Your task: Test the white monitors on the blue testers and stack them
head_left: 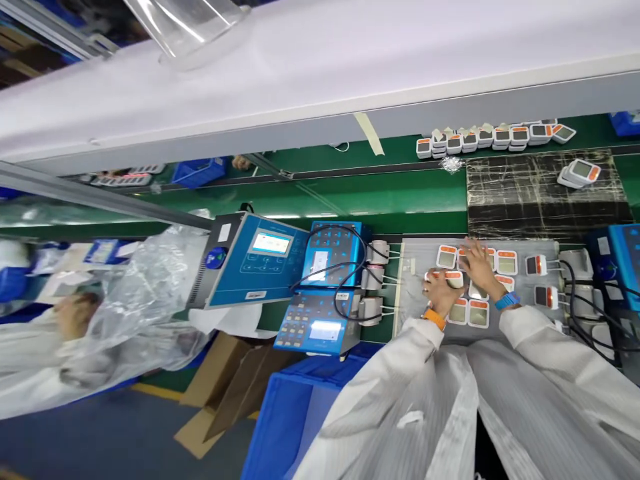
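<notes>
Both my hands lie over a grey test board [480, 293] that holds several white units with orange ends and grey-green screens. My left hand [440, 290], with an orange wristband, is closed over one white unit [445, 279], which it partly hides. My right hand [477, 265], with a blue wristband, has its fingers spread on top of the units near the board's far side. White striped sleeves cover both my arms.
Blue instruments with screens [270, 257] and black cables [345, 280] stand left of the board. More units [495, 137] line a green conveyor belt [380, 200]. A blue crate [295, 427] is below. A co-worker's white sleeve [75, 347] shows at far left.
</notes>
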Demonstrator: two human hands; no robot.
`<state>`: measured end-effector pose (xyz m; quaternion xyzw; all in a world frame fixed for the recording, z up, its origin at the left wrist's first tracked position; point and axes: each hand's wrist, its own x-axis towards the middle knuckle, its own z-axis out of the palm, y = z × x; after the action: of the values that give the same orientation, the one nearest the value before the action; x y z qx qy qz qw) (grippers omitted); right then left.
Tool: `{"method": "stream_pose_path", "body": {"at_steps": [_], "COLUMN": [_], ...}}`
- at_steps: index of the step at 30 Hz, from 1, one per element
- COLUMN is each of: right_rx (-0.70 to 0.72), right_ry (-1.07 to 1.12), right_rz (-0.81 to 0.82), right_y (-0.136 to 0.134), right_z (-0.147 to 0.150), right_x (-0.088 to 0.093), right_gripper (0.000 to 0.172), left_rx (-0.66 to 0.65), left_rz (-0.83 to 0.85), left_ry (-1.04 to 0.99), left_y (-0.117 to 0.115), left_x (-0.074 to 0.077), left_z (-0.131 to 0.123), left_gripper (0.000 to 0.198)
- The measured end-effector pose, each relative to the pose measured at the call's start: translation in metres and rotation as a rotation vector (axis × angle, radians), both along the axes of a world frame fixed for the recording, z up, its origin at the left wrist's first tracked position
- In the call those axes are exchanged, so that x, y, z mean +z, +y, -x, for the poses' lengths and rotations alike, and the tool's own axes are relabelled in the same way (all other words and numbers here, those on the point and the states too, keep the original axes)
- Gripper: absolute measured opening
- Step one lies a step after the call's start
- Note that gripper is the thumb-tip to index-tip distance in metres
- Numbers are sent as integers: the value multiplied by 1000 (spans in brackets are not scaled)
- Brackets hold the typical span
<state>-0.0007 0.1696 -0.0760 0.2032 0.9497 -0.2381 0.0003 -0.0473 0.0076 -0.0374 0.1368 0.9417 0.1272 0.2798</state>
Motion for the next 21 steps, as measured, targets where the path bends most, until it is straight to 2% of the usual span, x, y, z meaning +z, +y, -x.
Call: {"method": "stream_pose_path", "body": {"at_steps": [2, 4, 6, 9, 12, 14, 16, 18, 21], "right_rx": [-98, -97, -35, 49, 98, 138, 161, 121, -10], "right_ry": [51, 40, -17, -118, -182, -196, -213, -204, -79], "right_rz": [20, 43, 46, -8, -79, -101, -86, -34, 205], "right_y": [4, -1, -12, -32, -40, -36, -31, -31, -50], "right_z": [-10, -12, -4, 22, 46, 57, 65, 73, 91], "right_x": [4, 5, 5, 4, 5, 6, 7, 8, 10], "right_gripper": [53, 52, 51, 58, 66, 63, 59, 62, 69], "left_rx": [-58, -114, -140, -116, -40, -10, -40, -143, -347], "left_rz": [6, -43, -144, -286, -336, -351, -362, -355, -320], "left_ry": [2, 20, 69, 195, 345, 429, 454, 412, 290], "left_y": [13, 10, -10, -59, -103, -119, -124, -120, -110], "left_x": [-6, -11, -16, -20, -19, -15, -12, -9, -10], "left_z": [-11, -16, -14, 5, 48, 86, 126, 163, 202], "left_gripper": [84, 84, 78, 58, 37, 30, 31, 36, 33]}}
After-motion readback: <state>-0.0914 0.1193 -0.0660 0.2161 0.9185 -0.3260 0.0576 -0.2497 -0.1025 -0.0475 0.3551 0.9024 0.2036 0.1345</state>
